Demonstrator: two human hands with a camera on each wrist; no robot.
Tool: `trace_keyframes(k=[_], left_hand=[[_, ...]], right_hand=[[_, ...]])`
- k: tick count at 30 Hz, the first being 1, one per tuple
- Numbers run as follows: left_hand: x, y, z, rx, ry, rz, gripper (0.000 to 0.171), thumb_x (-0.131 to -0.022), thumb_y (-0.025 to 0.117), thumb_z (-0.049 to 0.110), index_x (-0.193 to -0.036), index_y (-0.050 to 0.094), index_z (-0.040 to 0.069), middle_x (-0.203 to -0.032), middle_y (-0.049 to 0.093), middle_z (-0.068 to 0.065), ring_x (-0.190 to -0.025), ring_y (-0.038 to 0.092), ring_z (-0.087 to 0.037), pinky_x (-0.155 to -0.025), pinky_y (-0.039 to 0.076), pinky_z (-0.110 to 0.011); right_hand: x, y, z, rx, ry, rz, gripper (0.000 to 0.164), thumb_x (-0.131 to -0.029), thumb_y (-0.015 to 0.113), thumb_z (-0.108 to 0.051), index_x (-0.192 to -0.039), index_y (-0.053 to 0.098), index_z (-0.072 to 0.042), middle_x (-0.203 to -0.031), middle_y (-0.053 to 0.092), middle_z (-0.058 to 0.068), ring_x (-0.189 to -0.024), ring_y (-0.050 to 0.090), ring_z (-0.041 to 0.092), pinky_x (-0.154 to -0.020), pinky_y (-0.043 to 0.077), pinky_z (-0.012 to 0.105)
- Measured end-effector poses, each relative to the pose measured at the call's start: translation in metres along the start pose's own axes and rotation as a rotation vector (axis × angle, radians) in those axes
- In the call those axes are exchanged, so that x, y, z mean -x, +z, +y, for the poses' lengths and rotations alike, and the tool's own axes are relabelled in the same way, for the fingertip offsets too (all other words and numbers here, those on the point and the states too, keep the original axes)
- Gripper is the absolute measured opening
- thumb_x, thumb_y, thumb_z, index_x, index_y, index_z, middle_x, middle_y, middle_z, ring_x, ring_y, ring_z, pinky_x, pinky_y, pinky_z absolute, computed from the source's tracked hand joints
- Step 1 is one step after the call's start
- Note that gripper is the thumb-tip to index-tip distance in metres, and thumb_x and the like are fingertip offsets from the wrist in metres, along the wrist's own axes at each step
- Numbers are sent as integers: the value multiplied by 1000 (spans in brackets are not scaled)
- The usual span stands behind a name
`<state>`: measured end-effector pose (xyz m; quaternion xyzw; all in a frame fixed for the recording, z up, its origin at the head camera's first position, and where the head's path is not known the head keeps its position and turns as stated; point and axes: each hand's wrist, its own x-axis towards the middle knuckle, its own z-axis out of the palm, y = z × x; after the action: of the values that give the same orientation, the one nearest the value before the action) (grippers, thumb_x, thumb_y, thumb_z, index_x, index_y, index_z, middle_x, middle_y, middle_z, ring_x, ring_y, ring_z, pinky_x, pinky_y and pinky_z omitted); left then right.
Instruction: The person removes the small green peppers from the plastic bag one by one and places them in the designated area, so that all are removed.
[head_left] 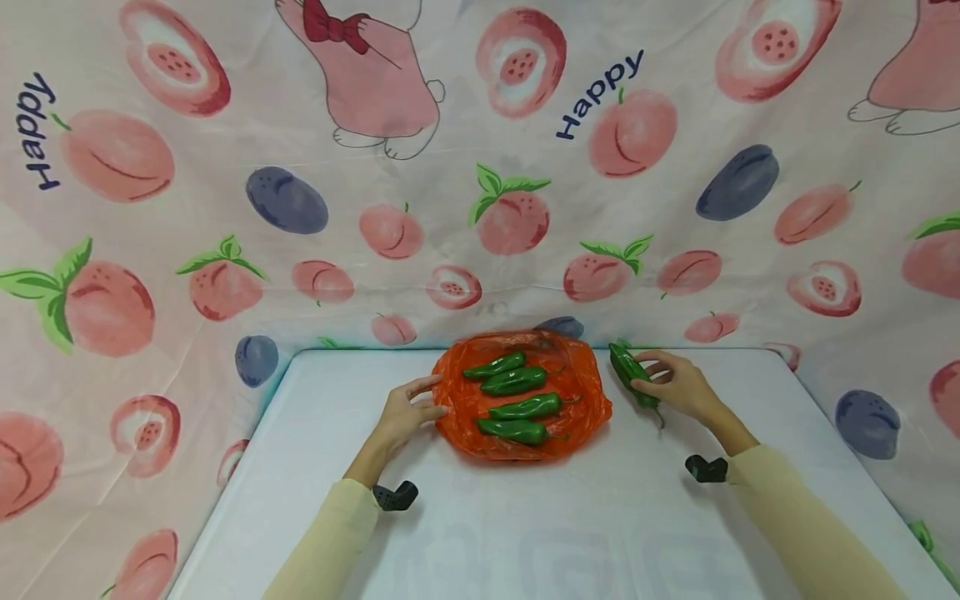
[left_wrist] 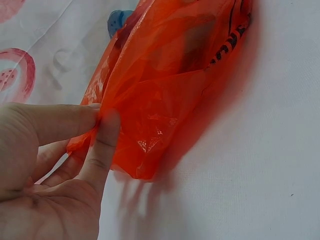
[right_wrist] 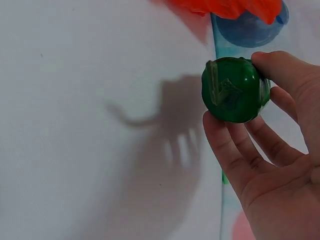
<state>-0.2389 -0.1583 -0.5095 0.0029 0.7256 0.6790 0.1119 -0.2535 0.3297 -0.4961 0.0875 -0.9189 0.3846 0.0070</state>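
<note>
An orange-red plastic bag sits on the white table with several green peppers in it, laid roughly side by side. At the bag's left edge, my left hand pinches the thin plastic between thumb and fingers; the left wrist view shows the gathered film at the fingertips. My right hand grips another green pepper to the right of the bag, its stem end toward me. Seen from the right wrist, thumb and fingers hold that pepper from opposite sides, and its shadow falls on the table.
The white table ends at a back edge just behind the bag. Beyond it hangs a cloth printed with peaches and plums. A dark wrist device sits by the left sleeve and another by the right.
</note>
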Motion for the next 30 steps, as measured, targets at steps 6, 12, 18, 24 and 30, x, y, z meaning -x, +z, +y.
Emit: trace_keyframes(k=[6, 12, 18, 24, 30], left_hand=[[0, -1, 1, 6, -2, 1, 61, -88, 74, -10, -145, 58, 6, -147, 49, -20, -100, 71, -20, -92, 58, -39], [0, 0, 1, 5, -7, 4, 61, -88, 74, -10, -144, 58, 6, -147, 50, -20, -103, 70, -21, -90, 59, -36], [0, 1, 0, 3, 0, 8, 60, -87, 74, -10, -143, 59, 5, -146, 51, -20, -101, 70, -20, -85, 59, -30], [-2, 2, -2, 0, 3, 10, 60, -87, 74, -11, -143, 59, 5, -144, 53, -20, -102, 71, -21, -87, 59, -31], [-2, 1, -2, -7, 2, 7, 59, -88, 75, -8, -144, 58, 5, -143, 53, -20, -109, 69, -26, -91, 59, -36]], right_hand=[[-2, 7, 1, -4, 40, -20, 53, -92, 79, -30, -135, 61, -4, -116, 67, 25, -103, 67, 40, -79, 62, 43], [-3, 11, 4, 1, 81, -29, 53, -93, 78, -33, -135, 61, -6, -116, 66, 23, -107, 65, 41, -82, 61, 45], [-2, 15, 9, 19, 101, -29, 53, -94, 77, -34, -136, 61, -7, -117, 66, 23, -111, 62, 42, -85, 60, 49], [-1, 15, 12, 21, 103, -25, 54, -94, 77, -36, -135, 61, -6, -117, 66, 23, -112, 61, 42, -87, 58, 52], [-1, 15, 11, 36, 81, -10, 52, -93, 77, -33, -133, 62, -3, -112, 67, 22, -108, 63, 41, -86, 58, 52]])
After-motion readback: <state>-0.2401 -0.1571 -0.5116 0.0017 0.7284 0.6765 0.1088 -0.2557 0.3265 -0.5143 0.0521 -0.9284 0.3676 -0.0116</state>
